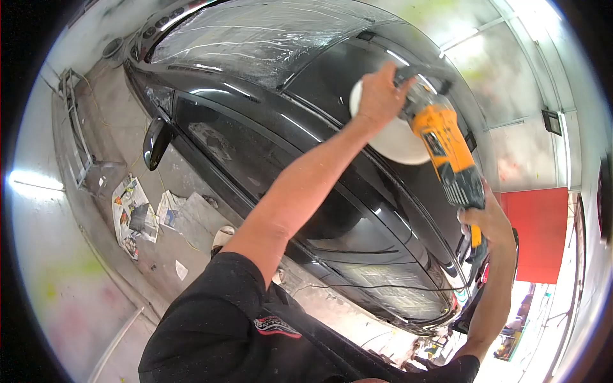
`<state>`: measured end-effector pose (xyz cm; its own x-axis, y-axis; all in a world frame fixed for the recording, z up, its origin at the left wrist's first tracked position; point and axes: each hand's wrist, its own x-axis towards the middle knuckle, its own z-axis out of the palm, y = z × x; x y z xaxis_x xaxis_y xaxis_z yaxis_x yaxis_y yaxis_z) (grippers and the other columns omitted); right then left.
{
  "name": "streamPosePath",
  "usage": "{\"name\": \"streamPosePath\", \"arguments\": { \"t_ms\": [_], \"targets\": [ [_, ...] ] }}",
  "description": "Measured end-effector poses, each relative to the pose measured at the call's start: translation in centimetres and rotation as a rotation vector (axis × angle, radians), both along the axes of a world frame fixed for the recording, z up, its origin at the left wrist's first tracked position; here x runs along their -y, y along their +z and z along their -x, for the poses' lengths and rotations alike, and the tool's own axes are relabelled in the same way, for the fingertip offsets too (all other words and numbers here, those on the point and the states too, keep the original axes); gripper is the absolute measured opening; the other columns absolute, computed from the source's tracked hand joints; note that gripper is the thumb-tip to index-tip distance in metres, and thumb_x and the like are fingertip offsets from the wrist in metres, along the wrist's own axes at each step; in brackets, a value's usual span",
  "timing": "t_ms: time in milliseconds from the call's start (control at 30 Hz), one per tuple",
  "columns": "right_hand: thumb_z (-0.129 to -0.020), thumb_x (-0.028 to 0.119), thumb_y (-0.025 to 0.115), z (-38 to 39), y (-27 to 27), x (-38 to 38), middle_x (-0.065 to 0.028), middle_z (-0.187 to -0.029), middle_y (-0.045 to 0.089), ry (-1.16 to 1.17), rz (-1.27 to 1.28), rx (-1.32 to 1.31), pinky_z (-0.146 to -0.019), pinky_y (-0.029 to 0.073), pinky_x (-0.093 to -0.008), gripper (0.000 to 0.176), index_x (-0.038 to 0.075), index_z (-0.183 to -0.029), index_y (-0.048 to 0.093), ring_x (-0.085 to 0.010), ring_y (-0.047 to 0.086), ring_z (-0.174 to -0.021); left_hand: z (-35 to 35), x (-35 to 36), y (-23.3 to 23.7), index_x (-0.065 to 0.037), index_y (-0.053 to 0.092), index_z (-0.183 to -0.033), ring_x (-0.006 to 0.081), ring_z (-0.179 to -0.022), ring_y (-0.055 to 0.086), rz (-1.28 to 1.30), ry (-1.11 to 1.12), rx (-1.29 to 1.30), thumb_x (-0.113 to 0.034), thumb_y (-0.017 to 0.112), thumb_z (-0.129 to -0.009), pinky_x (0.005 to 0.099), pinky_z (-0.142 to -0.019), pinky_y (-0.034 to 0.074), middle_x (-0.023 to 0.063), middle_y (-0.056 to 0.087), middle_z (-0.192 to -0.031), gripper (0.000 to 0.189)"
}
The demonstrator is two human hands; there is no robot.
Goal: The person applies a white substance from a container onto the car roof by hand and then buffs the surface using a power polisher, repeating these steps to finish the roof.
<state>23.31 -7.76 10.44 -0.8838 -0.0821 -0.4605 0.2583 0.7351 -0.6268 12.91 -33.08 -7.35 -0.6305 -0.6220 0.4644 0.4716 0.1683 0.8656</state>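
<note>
A: Both hands on one polisher (pixel 447 150), yellow and black, up on the roof (pixel 332 73) of the car (pixel 268 137)!

B: Left hand (pixel 380 96) is curled over the head end, fingers wrapped down, right above the pad (pixel 399 140). Right hand (pixel 488 220) is closed round the rear grip, nearer the body.

A: And the pad?

B: One white disc, lying flat against the black paint by the roof's edge, just above the side windows.

A: Any containers?

B: One round tub (pixel 113 46) on the floor near the car's front end, by the wall. Too small to tell what's in it.

A: Give me the count.

B: One car, one door mirror (pixel 155 142) showing, one sheet of clear film (pixel 255 38) over the windscreen. Two patches of newspaper (pixel 134 217) on the floor beside the car, lying near each other. One metal frame (pixel 73 127) leaning at the wall. One red panel (pixel 541 233) beyond the right hand.

A: A cord?

B: One thin cord (pixel 357 287), running across the lower windows.
</note>
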Motion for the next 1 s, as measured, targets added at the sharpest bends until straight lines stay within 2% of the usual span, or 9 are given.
{"name": "streamPosePath", "arguments": {
  "t_ms": [200, 333, 467, 533, 633, 700, 733, 833, 1000],
  "targets": [
    [-0.066, -0.008, 0.066, -4.8, 1.3, -7.5, -0.0085, -0.085, 0.063, -0.097, -0.001, -0.083, -0.048, 0.05, -0.0326, 0.1, 0.007, -0.158, 0.03, -0.0177, 0.06, -0.055, -1.8, -9.2, 0.7, 0.0, 0.059, -0.097, 0.0443, -0.079, 0.069, 0.014, -0.181, 0.044, -0.026, 0.079, -0.09, 0.0477, -0.067, 0.052, 0.0229, 0.068, -0.08, 0.033],
    [-0.064, -0.008, 0.065, -5.7, 2.6, -8.3, -0.0074, -0.09, 0.064, -0.139, -0.079, -0.058, -0.048, 0.051, -0.0327, 0.101, 0.006, -0.158, 0.031, -0.0163, 0.061, -0.057, -3.2, -10.4, 0.8, 0.0, 0.058, -0.097, 0.0426, -0.077, 0.069, -0.006, -0.206, 0.009, -0.023, 0.076, -0.092, 0.0465, -0.067, 0.051, 0.0226, 0.067, -0.078, 0.03],
    [-0.063, -0.007, 0.066, -6.0, 2.8, -5.4, -0.0079, -0.091, 0.064, -0.044, -0.091, -0.1, -0.055, 0.053, -0.0312, 0.101, 0.006, -0.158, 0.032, -0.0163, 0.06, -0.06, -5.8, -7.1, 1.1, 0.0, 0.059, -0.094, 0.0369, -0.071, 0.069, -0.127, -0.194, -0.008, -0.019, 0.077, -0.091, 0.0422, -0.064, 0.051, 0.0206, 0.066, -0.076, 0.026],
    [-0.063, -0.006, 0.066, -5.4, 2.3, -3.8, -0.0079, -0.091, 0.064, 0.021, -0.082, -0.143, -0.059, 0.053, -0.0303, 0.102, 0.006, -0.159, 0.032, -0.0162, 0.059, -0.062, -6.9, -4.2, 0.7, -0.001, 0.059, -0.093, 0.0362, -0.071, 0.069, -0.115, -0.103, 0.009, -0.019, 0.078, -0.09, 0.0416, -0.064, 0.051, 0.0203, 0.067, -0.077, 0.027],
    [-0.064, -0.005, 0.066, -3.9, 2.0, 1.1, -0.0079, -0.091, 0.063, 0.077, -0.2, -0.123, -0.062, 0.052, -0.0294, 0.103, 0.006, -0.16, 0.03, -0.0161, 0.058, -0.064, -7.7, 0.8, -0.7, -0.001, 0.06, -0.093, 0.0338, -0.071, 0.071, -0.075, 0.079, 0.015, -0.019, 0.079, -0.09, 0.0405, -0.065, 0.053, 0.019, 0.068, -0.076, 0.026],
    [-0.066, -0.003, 0.067, -3.1, 1.8, 4.8, -0.0081, -0.088, 0.063, 0.12, -0.179, -0.062, -0.058, 0.051, -0.0316, 0.103, 0.007, -0.161, 0.029, -0.0167, 0.059, -0.062, -8.1, 3.9, -1.4, 0.0, 0.059, -0.093, 0.0285, -0.069, 0.072, -0.128, 0.081, 0.052, -0.018, 0.078, -0.091, 0.0389, -0.064, 0.053, 0.0189, 0.068, -0.074, 0.026],
    [-0.066, -0.003, 0.067, -2.7, 1.6, 6.1, -0.0081, -0.087, 0.063, 0.142, -0.148, -0.028, -0.057, 0.051, -0.032, 0.103, 0.007, -0.161, 0.028, -0.017, 0.059, -0.061, -8.3, 5.4, -1.7, 0.001, 0.059, -0.094, 0.0218, -0.069, 0.071, -0.123, 0.09, 0.074, -0.019, 0.078, -0.092, 0.0366, -0.064, 0.053, 0.0183, 0.069, -0.075, 0.027],
    [-0.069, -0.002, 0.069, -1.3, 0.8, 9.1, -0.0082, -0.084, 0.062, 0.217, -0.125, 0.014, -0.055, 0.051, -0.0336, 0.104, 0.008, -0.162, 0.025, -0.0177, 0.06, -0.06, -9.0, 9.3, -2.3, 0.001, 0.06, -0.094, 0.0181, -0.069, 0.07, -0.123, 0.181, 0.029, -0.018, 0.079, -0.092, 0.0349, -0.065, 0.053, 0.0172, 0.07, -0.076, 0.027],
    [-0.069, 0.0, 0.07, -0.7, 0.2, 13.0, -0.0086, -0.085, 0.063, 0.271, -0.171, 0.009, -0.055, 0.051, -0.0338, 0.105, 0.008, -0.163, 0.023, -0.0179, 0.06, -0.06, -10.1, 12.9, -2.9, 0.002, 0.061, -0.095, 0.0189, -0.069, 0.07, -0.083, 0.24, 0.061, -0.018, 0.079, -0.091, 0.0347, -0.065, 0.053, 0.0157, 0.071, -0.076, 0.027]
  ]
}}
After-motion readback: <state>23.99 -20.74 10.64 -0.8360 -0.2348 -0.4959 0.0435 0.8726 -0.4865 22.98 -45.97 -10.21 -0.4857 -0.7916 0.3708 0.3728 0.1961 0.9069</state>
